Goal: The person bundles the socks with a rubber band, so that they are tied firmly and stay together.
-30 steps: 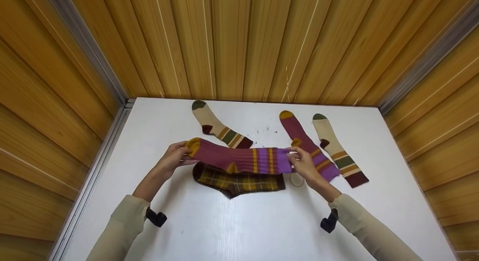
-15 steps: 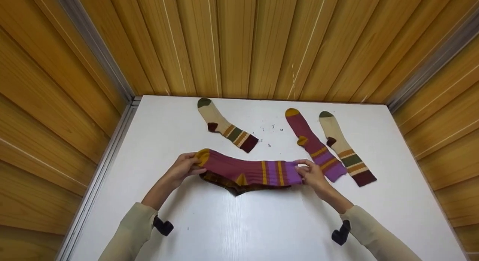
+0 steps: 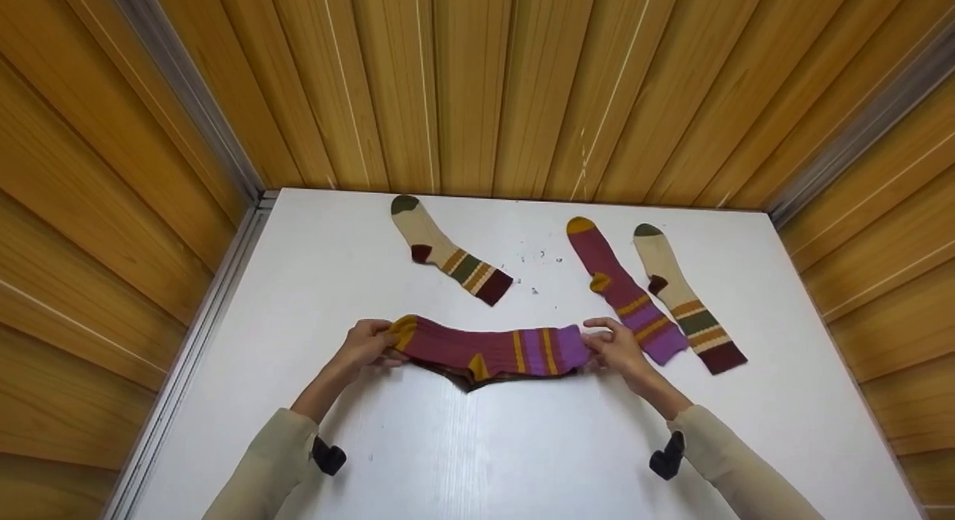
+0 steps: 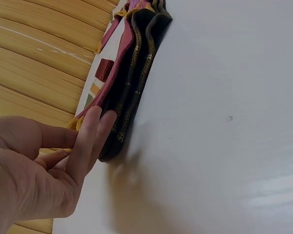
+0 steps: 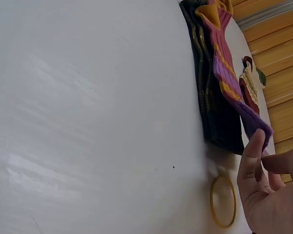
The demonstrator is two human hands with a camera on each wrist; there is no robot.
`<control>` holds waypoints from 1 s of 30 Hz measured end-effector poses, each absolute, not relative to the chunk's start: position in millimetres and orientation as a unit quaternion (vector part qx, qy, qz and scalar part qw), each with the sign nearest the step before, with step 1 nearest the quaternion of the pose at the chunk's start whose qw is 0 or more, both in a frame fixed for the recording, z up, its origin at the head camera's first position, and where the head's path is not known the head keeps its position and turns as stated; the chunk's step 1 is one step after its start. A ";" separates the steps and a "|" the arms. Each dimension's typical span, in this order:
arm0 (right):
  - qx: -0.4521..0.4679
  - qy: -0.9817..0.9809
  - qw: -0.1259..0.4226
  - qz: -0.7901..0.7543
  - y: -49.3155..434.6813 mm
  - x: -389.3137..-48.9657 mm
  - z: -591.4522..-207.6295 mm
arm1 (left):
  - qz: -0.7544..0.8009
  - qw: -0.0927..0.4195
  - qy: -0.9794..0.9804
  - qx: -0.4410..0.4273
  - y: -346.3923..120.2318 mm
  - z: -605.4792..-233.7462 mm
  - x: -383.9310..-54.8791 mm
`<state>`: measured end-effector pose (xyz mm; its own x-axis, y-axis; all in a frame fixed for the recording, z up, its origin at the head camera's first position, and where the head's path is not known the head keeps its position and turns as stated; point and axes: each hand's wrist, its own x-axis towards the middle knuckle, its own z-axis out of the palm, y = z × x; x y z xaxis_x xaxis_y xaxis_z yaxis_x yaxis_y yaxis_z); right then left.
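A maroon sock [image 3: 455, 345] with a mustard toe and heel and a purple striped cuff stretches level between my hands. My left hand [image 3: 365, 345] pinches its toe; in the left wrist view the left fingers [image 4: 90, 129] and thumb meet at the yellow tip. At the purple cuff, my right hand [image 3: 615, 348] pinches the edge, seen also in the right wrist view as a purple cuff [image 5: 256, 122] by the fingertips. Just beneath lie dark plaid socks [image 4: 136, 83], stacked in two layers and mostly hidden from above by the maroon one.
A cream sock [image 3: 448, 248] with a green toe lies at the back left. Another maroon sock [image 3: 623, 281] and a second cream sock [image 3: 686, 296] lie at the right. A yellow elastic band [image 5: 213, 202] rests on the white table [image 3: 462, 460] near my right hand. Wooden panels [image 3: 470, 87] enclose the table.
Both hands have lowered the maroon sock toward me, bringing it down over the plaid socks, which it now mostly covers. The other socks stay put; the head view has shifted slightly.
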<state>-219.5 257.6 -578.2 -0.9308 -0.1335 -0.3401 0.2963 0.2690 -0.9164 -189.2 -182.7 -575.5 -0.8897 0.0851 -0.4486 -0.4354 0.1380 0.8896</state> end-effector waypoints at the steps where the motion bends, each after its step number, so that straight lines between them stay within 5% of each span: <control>1: 0.049 0.774 0.182 -0.604 258.6 -219.5 -579.3 | 0.645 0.199 0.728 -0.120 -182.7 -575.7 -189.2; 7: 0.019 0.768 0.216 -0.602 260.4 -214.3 -583.6 | 0.643 0.195 0.729 -0.132 -182.2 -576.3 -190.9; 18: -0.016 0.821 0.177 -0.543 263.4 -212.3 -585.4 | 0.619 0.192 0.745 -0.158 -189.4 -571.8 -193.3; 24: -0.025 0.833 0.169 -0.526 261.8 -207.6 -591.0 | 0.588 0.147 0.780 -0.158 -184.7 -581.7 -189.6; 30: -0.058 0.848 0.137 -0.508 260.6 -203.3 -589.0 | 0.442 0.029 0.889 -0.116 -175.3 -583.3 -189.0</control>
<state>-203.3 260.6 -589.0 -0.9557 -0.2375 -0.1741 0.0414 0.4772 -0.8778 -189.0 -175.3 -583.3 -0.9713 -0.1812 -0.1542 -0.2324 0.5831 0.7785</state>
